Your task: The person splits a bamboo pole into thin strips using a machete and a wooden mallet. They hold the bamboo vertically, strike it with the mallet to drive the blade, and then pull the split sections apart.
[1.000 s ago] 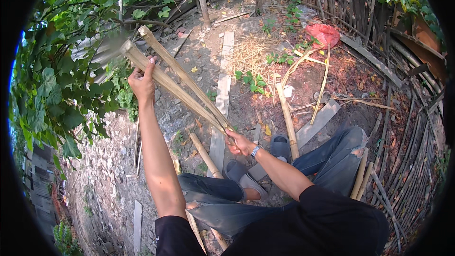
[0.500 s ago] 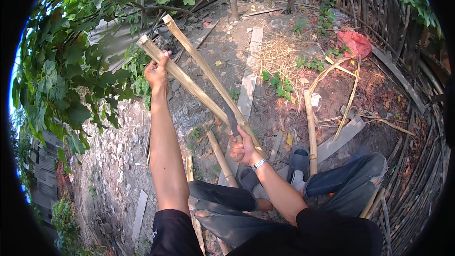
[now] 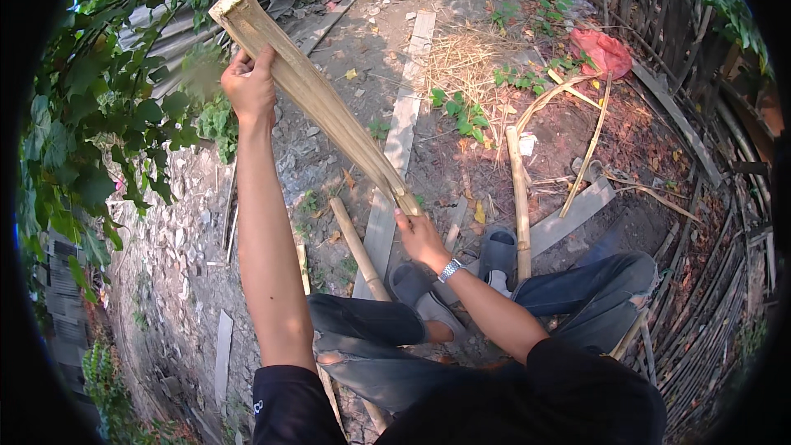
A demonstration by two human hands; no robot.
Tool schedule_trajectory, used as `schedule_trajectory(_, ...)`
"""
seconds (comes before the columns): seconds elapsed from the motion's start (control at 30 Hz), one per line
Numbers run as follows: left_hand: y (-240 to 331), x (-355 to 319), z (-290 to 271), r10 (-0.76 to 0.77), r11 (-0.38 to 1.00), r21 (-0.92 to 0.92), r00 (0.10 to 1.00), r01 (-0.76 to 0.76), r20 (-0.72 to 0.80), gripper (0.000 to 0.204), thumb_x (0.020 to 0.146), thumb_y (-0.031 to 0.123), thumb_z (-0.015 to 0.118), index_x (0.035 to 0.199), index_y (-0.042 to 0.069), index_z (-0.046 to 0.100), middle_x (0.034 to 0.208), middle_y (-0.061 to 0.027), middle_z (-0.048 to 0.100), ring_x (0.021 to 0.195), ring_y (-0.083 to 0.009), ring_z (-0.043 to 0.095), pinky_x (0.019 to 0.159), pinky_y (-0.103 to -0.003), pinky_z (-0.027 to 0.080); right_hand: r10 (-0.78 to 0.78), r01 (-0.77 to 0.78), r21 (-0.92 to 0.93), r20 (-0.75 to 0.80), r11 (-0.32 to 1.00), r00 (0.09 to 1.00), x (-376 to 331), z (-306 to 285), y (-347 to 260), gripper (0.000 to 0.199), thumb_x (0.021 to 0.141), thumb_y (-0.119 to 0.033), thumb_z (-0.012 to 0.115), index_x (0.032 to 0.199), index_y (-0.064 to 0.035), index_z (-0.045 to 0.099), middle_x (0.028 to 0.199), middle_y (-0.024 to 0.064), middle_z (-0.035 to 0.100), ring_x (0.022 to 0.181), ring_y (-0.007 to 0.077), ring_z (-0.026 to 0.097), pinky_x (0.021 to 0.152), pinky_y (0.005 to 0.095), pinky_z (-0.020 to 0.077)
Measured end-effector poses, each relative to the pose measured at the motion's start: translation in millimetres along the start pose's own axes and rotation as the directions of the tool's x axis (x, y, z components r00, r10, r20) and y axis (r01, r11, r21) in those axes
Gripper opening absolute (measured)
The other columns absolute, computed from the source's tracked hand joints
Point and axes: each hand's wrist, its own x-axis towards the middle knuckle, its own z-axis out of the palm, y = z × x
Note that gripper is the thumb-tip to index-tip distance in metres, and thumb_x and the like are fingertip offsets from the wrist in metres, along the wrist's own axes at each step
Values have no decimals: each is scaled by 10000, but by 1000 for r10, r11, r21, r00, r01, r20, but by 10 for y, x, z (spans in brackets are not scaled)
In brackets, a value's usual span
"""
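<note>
The person's left hand (image 3: pixel 250 89) is clamped on the pale split pole (image 3: pixel 318 103) near its broad upper end, fingers against the left edge. The right hand (image 3: pixel 422 239) is at the narrow lower end; its fingers are partly hidden, so whether they close on the wood or on something beneath cannot be told. The pole slants between the hands, raised above the ground, upper end away to the left.

It looks dry, stiff and fairly light, though its length probably makes the far end swing. The surface seems smooth enough to slide in a loose grip, and the split edges may be sharp or splintery. The outer faces near each end look the safest hold, with fingers away from the split.

Below lie a grey board (image 3: pixel 406 107) and a shorter pole (image 3: pixel 360 251); another pole (image 3: pixel 521 206) lies beside the right slipper (image 3: pixel 498 254). Leaves (image 3: pixel 91 124) crowd the left, near the upper end. Ahead and rightward, over the straw (image 3: pixel 465 66), there seems more room to swing, before a red bag (image 3: pixel 601 51) and the stick fence (image 3: pixel 700 346) bound that side.
</note>
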Motion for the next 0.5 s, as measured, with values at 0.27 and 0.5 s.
schedule_trajectory(0.27, 83, -85, -364, -70, 976, 195, 986, 100, -154, 438, 889, 217, 812, 1199, -62, 681, 1077, -89, 746, 958, -140, 673, 945, -282, 497, 461, -664, 327, 516, 673, 722, -309, 143, 1599, 603, 992, -660, 485, 760, -103, 500, 523, 39, 442, 384, 168, 432, 516, 329, 435)
schedule_trajectory(0.5, -164, -29, -951, -57, 977, 193, 979, 95, -194, 428, 907, 229, 795, 1213, -36, 654, 1101, -122, 760, 956, -149, 679, 934, -299, 518, 103, -774, 613, 790, -157, 605, -915, 499, 1907, 658, 950, -768, 422, 705, -158, 457, 434, -51, 280, 315, 103, 239, 405, 303, 260)
